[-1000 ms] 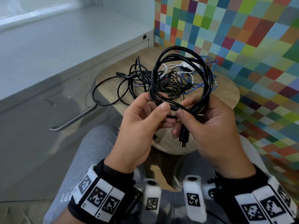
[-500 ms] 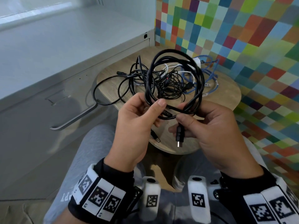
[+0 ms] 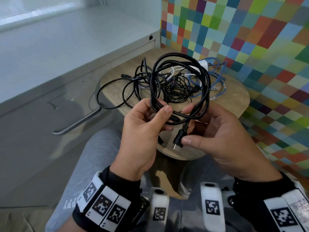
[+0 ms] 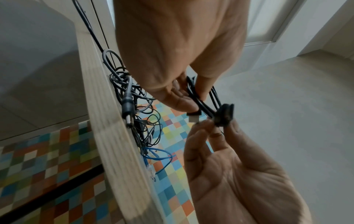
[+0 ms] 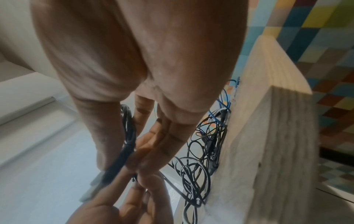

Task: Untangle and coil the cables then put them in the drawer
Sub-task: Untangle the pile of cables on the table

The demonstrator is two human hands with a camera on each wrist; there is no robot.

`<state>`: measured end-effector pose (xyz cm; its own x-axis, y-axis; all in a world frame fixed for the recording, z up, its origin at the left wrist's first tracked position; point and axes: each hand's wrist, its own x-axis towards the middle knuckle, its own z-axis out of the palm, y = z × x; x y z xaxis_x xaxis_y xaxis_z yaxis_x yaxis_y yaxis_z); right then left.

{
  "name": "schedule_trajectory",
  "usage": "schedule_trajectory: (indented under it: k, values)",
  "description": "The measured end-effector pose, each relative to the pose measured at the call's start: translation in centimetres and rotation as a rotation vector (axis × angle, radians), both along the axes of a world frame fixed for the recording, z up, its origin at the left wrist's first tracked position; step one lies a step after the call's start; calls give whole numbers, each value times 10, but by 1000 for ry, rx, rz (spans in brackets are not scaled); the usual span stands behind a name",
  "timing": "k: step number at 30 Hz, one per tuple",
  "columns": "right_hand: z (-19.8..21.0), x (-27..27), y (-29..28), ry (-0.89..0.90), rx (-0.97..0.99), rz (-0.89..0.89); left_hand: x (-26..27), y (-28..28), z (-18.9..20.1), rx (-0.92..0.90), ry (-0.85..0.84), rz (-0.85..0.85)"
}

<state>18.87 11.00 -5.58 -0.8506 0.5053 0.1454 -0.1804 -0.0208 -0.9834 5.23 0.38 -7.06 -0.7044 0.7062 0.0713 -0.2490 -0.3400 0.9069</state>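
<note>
Above the wooden stool (image 3: 234,104), my left hand (image 3: 142,124) pinches the coiled black cable (image 3: 180,84) so its loops stay bunched; my right hand (image 3: 222,131) pinches the plug (image 3: 178,140) to tuck the free end in.

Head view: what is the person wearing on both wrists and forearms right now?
Both hands are bare. The left hand has a black sleeve cuff under a black wristband carrying white blocks printed with black square fiducial markers. The right hand has a matching black cuff and marker band. A white camera housing with its own marker sits inside each wrist.
</note>
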Motion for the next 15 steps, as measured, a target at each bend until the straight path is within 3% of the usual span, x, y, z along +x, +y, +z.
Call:
schedule_trajectory:
  k: [7,15]
  values:
    - [-2,-1,-1,71,-75,18,0,1,1,20,-3,-32]
    - [3,-10,-10,137,-64,-209,5,-1,1,63,-126,-117]
